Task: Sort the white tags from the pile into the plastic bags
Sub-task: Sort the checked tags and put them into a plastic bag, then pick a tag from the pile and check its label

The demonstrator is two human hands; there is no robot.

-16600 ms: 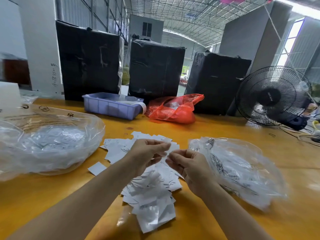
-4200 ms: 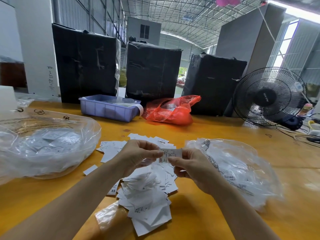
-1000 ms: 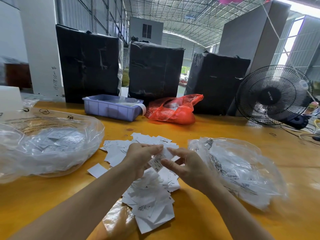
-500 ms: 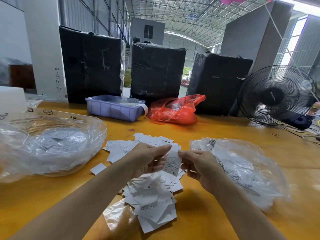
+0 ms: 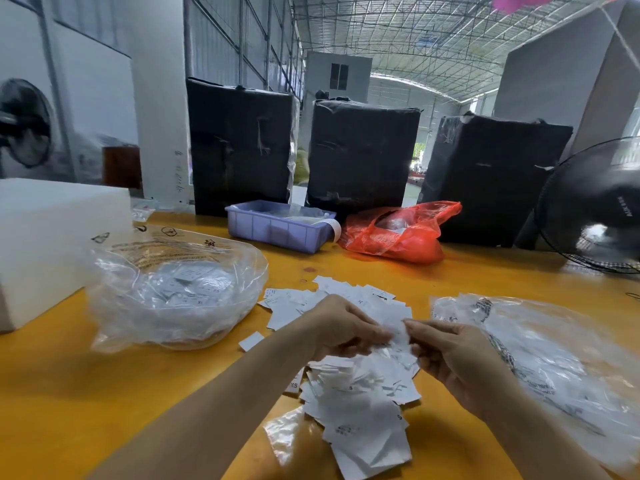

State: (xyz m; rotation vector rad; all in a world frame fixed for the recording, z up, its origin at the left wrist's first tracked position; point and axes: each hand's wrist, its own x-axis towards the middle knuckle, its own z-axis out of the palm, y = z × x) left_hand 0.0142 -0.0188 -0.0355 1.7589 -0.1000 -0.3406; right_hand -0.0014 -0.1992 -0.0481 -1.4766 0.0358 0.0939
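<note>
Head view shows the left hand (image 5: 341, 329) and right hand (image 5: 450, 355) pinching one blurred tag (image 5: 398, 332) between them, just above the pile (image 5: 356, 382) on the counter (image 5: 104, 393); beside the pile, both bags (image 5: 173, 292) (image 5: 554, 358) already hold tags; many remain loose, so sorting looks only partly done.

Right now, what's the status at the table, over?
Left hand and right hand pinching one white tag above the pile. Clear bags either side. Nothing in the way.
</note>
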